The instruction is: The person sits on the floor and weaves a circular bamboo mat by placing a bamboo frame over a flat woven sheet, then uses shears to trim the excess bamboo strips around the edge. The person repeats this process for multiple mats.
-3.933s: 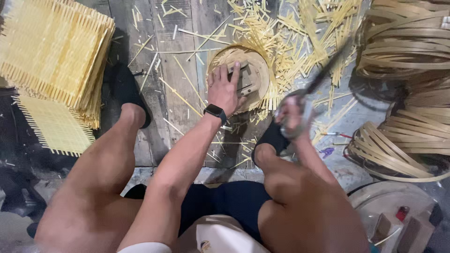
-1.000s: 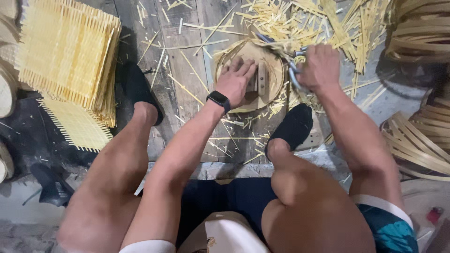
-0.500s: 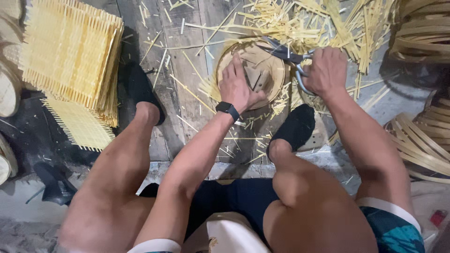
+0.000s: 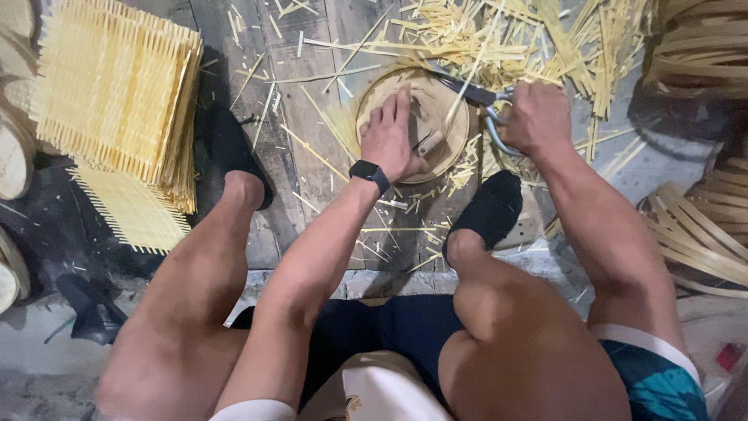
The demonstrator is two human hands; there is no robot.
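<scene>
A wooden floor (image 4: 312,117) of dark planks spreads under the seated person, littered with pale bamboo offcuts (image 4: 499,39). At the far left sits a stack of woven bamboo mats (image 4: 109,93), with one more mat (image 4: 132,206) lying just below it. Coils of bamboo strips (image 4: 701,47) fill the right edge. Between the person's two black shoes, near the top centre, lies a round woven disc (image 4: 425,117) with loose strands sticking out around its rim. The left hand (image 4: 389,140), a black watch (image 4: 368,173) on its wrist, lies flat and open on the disc, fingers spread, pressing it down. The right hand (image 4: 538,117) is closed around the handles of scissors (image 4: 475,97), whose blades reach across the disc's upper right edge.
</scene>
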